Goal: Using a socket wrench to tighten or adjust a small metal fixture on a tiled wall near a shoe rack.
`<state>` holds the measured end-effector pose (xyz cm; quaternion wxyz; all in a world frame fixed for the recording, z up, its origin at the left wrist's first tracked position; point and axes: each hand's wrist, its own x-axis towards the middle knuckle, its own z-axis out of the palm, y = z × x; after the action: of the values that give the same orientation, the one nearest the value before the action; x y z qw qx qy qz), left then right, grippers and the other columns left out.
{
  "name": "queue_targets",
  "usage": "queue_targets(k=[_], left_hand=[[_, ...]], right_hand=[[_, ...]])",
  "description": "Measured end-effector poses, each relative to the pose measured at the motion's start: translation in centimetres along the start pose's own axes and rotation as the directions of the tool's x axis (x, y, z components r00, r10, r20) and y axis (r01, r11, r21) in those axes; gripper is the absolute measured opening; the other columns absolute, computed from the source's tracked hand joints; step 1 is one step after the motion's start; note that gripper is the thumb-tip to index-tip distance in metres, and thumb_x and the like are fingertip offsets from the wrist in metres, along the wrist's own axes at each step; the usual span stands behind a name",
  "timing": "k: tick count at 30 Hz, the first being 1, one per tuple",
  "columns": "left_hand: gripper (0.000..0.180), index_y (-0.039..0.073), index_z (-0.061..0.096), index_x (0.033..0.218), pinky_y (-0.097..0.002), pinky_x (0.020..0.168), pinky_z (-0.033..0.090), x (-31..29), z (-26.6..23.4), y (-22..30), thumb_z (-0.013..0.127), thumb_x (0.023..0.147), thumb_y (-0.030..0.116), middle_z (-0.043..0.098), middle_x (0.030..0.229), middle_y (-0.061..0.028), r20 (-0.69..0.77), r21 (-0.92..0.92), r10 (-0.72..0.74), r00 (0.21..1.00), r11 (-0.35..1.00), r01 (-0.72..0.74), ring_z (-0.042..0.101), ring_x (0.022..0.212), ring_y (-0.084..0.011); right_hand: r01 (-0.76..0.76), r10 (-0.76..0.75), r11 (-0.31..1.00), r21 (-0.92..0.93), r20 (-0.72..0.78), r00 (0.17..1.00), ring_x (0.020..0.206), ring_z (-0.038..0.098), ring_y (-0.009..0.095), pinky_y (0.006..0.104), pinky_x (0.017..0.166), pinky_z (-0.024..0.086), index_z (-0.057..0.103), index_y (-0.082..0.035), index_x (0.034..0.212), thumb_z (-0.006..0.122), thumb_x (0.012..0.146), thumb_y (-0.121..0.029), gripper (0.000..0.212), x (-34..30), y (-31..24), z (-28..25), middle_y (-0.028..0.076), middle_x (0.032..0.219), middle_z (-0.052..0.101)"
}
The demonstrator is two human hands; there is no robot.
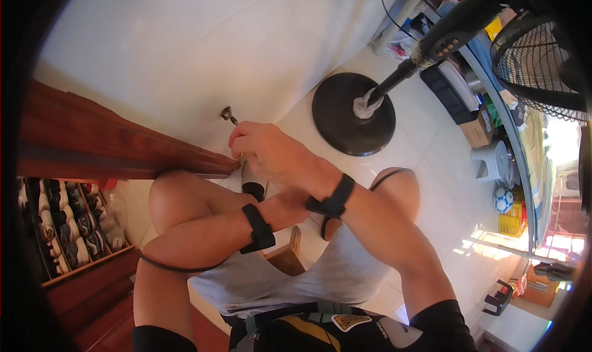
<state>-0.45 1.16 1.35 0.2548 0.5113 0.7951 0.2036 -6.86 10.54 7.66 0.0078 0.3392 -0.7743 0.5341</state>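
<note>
A yellow-and-white label (351, 322) stands on the black garment (351, 343) at the lower edge; its print is too small to read. Small pale lettering (381, 332) beside it is not clearly legible.

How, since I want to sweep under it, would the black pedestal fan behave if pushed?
Pushed low, the pedestal fan would probably slide rather than roll: its flat round base shows no wheels on the smooth-looking tiled floor. Pushed high, it may tip, since the caged fan head sits atop a long pole. The pole looks straight, so it should barely flex.
</note>
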Motion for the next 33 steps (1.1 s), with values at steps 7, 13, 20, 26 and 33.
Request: queue_targets(k=[7,13,20,26,33], left_hand=[[0.031,0.009,0.068,0.121,-0.0409,0.099,0.049,-1.9,0.0,-0.1,0.057,0.093,0.018,0.071,0.110,-0.0160,0.113,0.256,0.035,0.993,0.965,-0.063,0.066,0.112,-0.0290],[0.022,0.003,0.069,0.109,-0.0408,0.092,0.050,-2.1,0.9,0.3,0.058,0.090,0.006,0.069,0.104,-0.0151,-0.423,0.012,0.031,0.906,1.000,-0.028,0.066,0.105,-0.0305],[0.021,0.004,0.066,0.110,-0.0426,0.087,0.051,0.7,-0.9,0.2,0.057,0.091,0.005,0.068,0.103,-0.0180,0.029,-0.051,0.046,0.999,0.998,-0.044,0.066,0.102,-0.0322],[0.020,0.003,0.067,0.110,-0.0423,0.091,0.050,-0.1,0.6,0.4,0.056,0.094,0.009,0.069,0.106,-0.0178,-0.116,-0.082,0.031,0.993,0.996,-0.041,0.066,0.106,-0.0315],[0.021,0.003,0.067,0.111,-0.0423,0.095,0.049,0.6,2.2,-1.1,0.056,0.096,0.013,0.070,0.110,-0.0169,-0.123,-0.105,-0.013,0.992,0.994,0.000,0.065,0.111,-0.0308]], right_hand=[[0.184,-0.186,0.981,-0.057,-0.033,0.982,0.086,0.066,0.031,0.0398,0.071,0.055,0.066,-0.002,0.085,0.060,0.077,0.008,0.014,0.7,-2.2,0.1,0.012,0.102,0.065],[0.153,-0.158,0.984,-0.095,-0.044,0.986,0.085,0.066,0.030,0.0405,0.070,0.054,0.065,-0.003,0.084,0.060,0.078,0.008,0.014,0.8,-2.1,0.6,0.011,0.101,0.065],[0.182,-0.197,0.973,-0.141,-0.096,0.976,0.086,0.063,0.030,0.0367,0.070,0.053,0.063,-0.003,0.084,0.059,0.075,0.012,0.018,0.5,-0.5,-0.1,0.011,0.099,0.064],[0.283,-0.294,0.939,-0.198,-0.031,0.955,0.085,0.062,0.029,0.0374,0.069,0.052,0.063,-0.004,0.083,0.060,0.075,0.013,0.019,-0.4,-1.5,-1.5,0.011,0.097,0.062],[0.300,-0.319,0.945,-0.130,-0.160,0.934,0.085,0.062,0.029,0.0377,0.068,0.051,0.064,-0.003,0.085,0.059,0.076,0.013,0.020,0.2,-1.1,-0.7,0.010,0.098,0.063]])
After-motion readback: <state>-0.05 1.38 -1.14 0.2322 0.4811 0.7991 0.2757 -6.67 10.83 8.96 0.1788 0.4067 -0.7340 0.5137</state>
